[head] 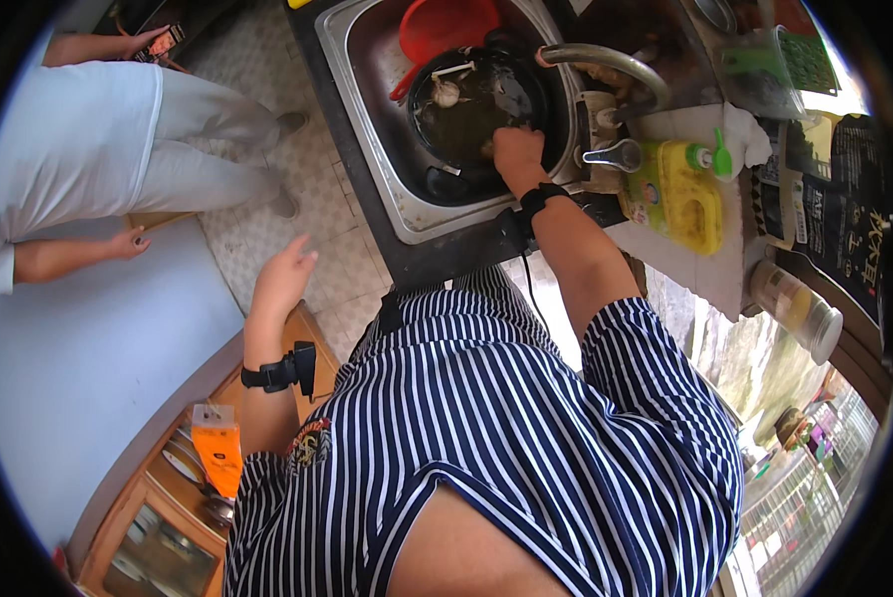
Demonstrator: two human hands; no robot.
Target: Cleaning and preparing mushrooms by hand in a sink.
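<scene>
My right hand [520, 153] reaches into a dark round pan [458, 138] of murky water inside a steel sink [398, 201]. Its fingers are curled low near the pan's right side, and whether they grip anything is hidden. A pale, garlic-like bulb [446, 94] and a short white stick-like piece [454, 71] lie at the pan's far left. Behind the pan, a red plastic bowl or strainer [446, 26] rests in the sink. My left hand [286, 272] hangs in the air left of the counter, empty, its fingers apart.
A curved metal faucet [611, 56] arches at the sink's right. Beside it stand a yellow detergent bottle [674, 194] and a clear-bowled spoon or scoop [622, 155]. Another person [81, 142] stands at left, holding a small printed item. Below my left arm is a wooden cabinet [155, 537].
</scene>
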